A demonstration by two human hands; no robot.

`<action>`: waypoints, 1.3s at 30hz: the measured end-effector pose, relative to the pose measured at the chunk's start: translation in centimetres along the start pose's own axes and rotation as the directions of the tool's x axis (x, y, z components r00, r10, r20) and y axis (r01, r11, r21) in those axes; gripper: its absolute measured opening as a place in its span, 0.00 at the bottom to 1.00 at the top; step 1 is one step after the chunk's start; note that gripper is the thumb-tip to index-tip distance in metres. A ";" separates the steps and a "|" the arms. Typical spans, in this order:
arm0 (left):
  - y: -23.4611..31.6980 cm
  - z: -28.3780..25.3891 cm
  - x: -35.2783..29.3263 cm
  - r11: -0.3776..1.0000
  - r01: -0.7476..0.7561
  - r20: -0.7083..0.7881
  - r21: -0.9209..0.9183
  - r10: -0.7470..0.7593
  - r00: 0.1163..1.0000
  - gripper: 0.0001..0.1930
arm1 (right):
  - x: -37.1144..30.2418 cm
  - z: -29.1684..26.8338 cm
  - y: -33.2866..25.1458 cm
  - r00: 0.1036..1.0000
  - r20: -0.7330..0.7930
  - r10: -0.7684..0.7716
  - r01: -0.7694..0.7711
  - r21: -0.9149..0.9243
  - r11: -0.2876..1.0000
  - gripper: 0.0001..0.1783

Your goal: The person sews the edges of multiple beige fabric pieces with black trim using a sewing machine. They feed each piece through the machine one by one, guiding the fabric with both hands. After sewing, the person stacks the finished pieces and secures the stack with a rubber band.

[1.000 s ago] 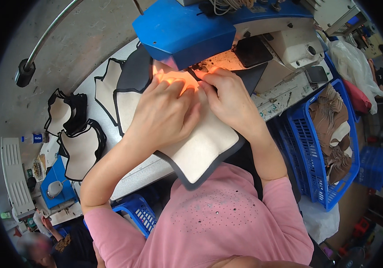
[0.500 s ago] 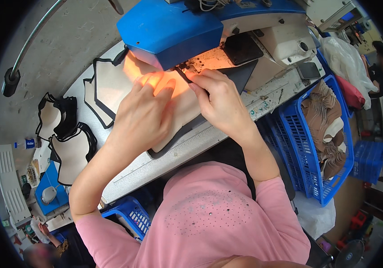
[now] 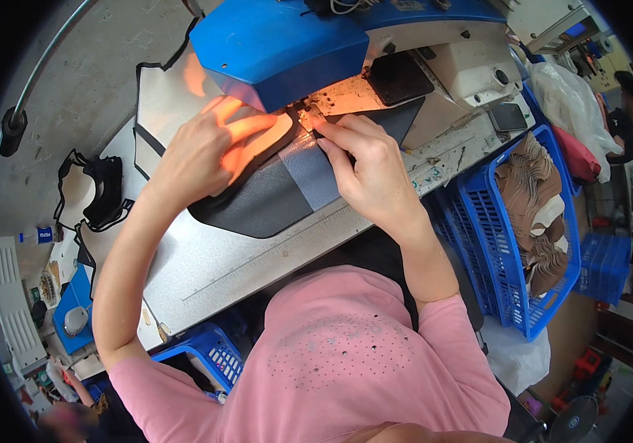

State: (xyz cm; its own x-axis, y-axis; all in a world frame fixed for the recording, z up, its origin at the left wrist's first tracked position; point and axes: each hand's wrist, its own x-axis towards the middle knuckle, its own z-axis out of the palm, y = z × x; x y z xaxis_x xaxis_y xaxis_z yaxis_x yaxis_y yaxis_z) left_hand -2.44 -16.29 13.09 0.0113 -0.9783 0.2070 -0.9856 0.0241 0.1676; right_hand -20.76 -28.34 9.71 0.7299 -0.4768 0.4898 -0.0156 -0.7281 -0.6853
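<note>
A large leather piece (image 3: 254, 203) with a dark grainy face and a beige back lies under the head of a blue-and-white machine (image 3: 279, 55). My left hand (image 3: 198, 151) rests on it with fingers stretched out along a raised, beige-backed edge; its thumb is hard to make out. Close to the lit working point, my right hand (image 3: 364, 162) pinches the leather's edge between thumb and index finger. A smoother grey-blue band (image 3: 309, 173) crosses the dark face beside this hand. Warm orange light falls on the fingertips, and the machine head hides part of the piece.
Black-edged beige pieces (image 3: 150, 88) lie beyond my left hand, and others (image 3: 80, 193) sit farther left. A metal ruler scale (image 3: 272, 255) runs along the table's front edge. Blue crates (image 3: 512, 244) hold stacked brown pieces at right. A lamp arm (image 3: 43, 81) stands at left.
My left hand has moved left, and the leather piece has turned so its dark face shows toward me. The beige pieces behind have shifted left and away. My right hand stays near the machine's working point.
</note>
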 end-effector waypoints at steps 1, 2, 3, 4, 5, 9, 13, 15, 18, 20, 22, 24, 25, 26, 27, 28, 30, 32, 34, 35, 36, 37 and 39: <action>0.0 0.0 0.1 1.000 0.012 0.004 0.004 -0.012 1.000 0.21 | -0.1 -0.2 0.0 1.000 -0.004 -0.005 0.004 -0.016 1.000 0.11; 0.1 -0.1 0.1 1.000 0.024 0.008 0.008 -0.024 1.000 0.20 | -0.1 -0.3 0.0 1.000 -0.002 -0.007 0.007 -0.019 1.000 0.11; 0.2 -0.1 0.1 0.999 0.037 0.013 0.013 -0.037 0.999 0.20 | -0.2 -0.4 0.0 1.000 0.000 -0.011 0.011 -0.021 1.000 0.11; 0.3 -0.1 0.2 1.000 0.014 -0.024 0.018 -0.014 1.000 0.20 | -0.2 -0.4 0.0 1.000 0.001 -0.012 0.012 -0.025 1.000 0.11; 0.6 -0.1 0.3 1.000 -0.008 -0.061 0.025 0.009 0.998 0.20 | -0.3 -0.5 0.0 1.000 0.002 -0.013 0.013 -0.020 1.000 0.10; 2.1 0.5 -0.3 0.987 0.071 -0.108 0.142 -0.056 0.993 0.18 | -0.3 -0.4 0.2 0.999 -0.006 -0.035 0.035 -0.015 0.999 0.10; 4.6 1.2 -0.9 0.965 0.209 -0.062 0.156 -0.201 0.978 0.16 | -0.2 -0.6 -0.3 0.999 0.017 -0.030 0.029 0.040 0.999 0.07; 6.1 0.9 -0.9 0.968 0.231 -0.051 0.096 -0.227 0.973 0.14 | -0.3 -0.5 -0.3 0.998 0.029 -0.060 0.059 0.041 0.997 0.07; 7.1 0.8 -1.1 0.972 0.234 -0.041 0.018 -0.233 0.972 0.15 | -0.5 -0.5 -0.3 0.996 0.059 -0.070 0.067 0.049 0.997 0.07; 7.4 0.9 -1.3 0.979 0.199 -0.053 -0.035 -0.201 0.978 0.16 | -0.6 -0.4 -0.2 0.996 0.063 -0.056 0.053 0.059 0.997 0.07; 7.4 1.2 -1.5 0.982 0.174 -0.070 -0.070 -0.179 0.981 0.16 | -0.5 -0.2 -0.1 0.998 0.047 -0.035 0.032 0.072 0.997 0.08; 7.0 1.1 -1.4 0.980 0.185 -0.037 -0.072 -0.188 0.981 0.17 | -0.4 0.0 0.1 0.999 0.007 -0.034 0.034 0.063 0.997 0.08; 6.8 1.1 -1.4 0.979 0.190 -0.021 -0.072 -0.192 0.981 0.17 | -0.3 0.1 0.2 0.999 -0.013 -0.035 0.035 0.059 0.998 0.09; 6.6 1.0 -1.3 0.980 0.182 -0.020 -0.074 -0.184 0.983 0.17 | -0.3 0.2 0.2 0.999 -0.027 -0.036 0.037 0.052 0.998 0.09; 6.3 0.8 -1.1 0.982 0.174 -0.019 -0.076 -0.176 0.984 0.17 | -0.2 0.3 0.2 0.998 -0.041 -0.037 0.039 0.046 0.998 0.09; 6.0 0.7 -1.0 0.983 0.165 -0.016 -0.078 -0.167 0.986 0.17 | -0.2 0.4 0.3 0.998 -0.056 -0.037 0.040 0.039 0.998 0.09; 5.2 0.4 -0.8 0.991 0.134 -0.042 -0.020 -0.135 0.990 0.15 | -0.1 0.5 0.3 0.998 -0.054 -0.037 0.039 0.034 0.999 0.09; 3.9 0.5 -0.9 0.994 0.108 -0.074 0.013 -0.107 0.992 0.15 | -0.1 0.6 0.4 0.998 -0.052 -0.047 0.049 0.036 0.998 0.09; 2.9 0.1 -0.7 0.991 0.132 0.017 0.016 -0.132 0.991 0.17 | -0.1 0.7 0.4 0.997 -0.052 -0.063 0.066 0.041 0.997 0.09; 2.3 0.0 -0.5 0.989 0.144 0.063 0.018 -0.145 0.987 0.18 | -0.2 0.6 0.5 0.996 -0.054 -0.065 0.067 0.047 0.997 0.09; 1.6 0.3 -0.3 0.999 0.025 -0.063 0.027 -0.023 0.998 0.19 | -0.3 0.6 0.5 0.996 -0.056 -0.066 0.069 0.054 0.996 0.09; 1.2 0.1 -0.1 0.999 0.010 -0.046 0.032 -0.009 0.999 0.18 | -0.4 0.5 0.5 0.996 -0.058 -0.065 0.069 0.059 0.996 0.09; 0.6 -0.3 0.3 0.999 -0.019 -0.013 0.043 0.019 1.000 0.18 | -0.5 0.3 0.6 0.997 -0.053 -0.062 0.065 0.057 0.996 0.09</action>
State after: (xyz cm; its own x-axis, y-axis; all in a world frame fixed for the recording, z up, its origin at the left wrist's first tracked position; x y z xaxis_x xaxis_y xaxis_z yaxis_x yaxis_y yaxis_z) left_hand -3.02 -16.54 13.56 -0.0056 -0.9750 0.2223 -0.9920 0.0335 0.1218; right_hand -20.97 -28.38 8.90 0.6923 -0.4564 0.5590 0.0703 -0.7282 -0.6817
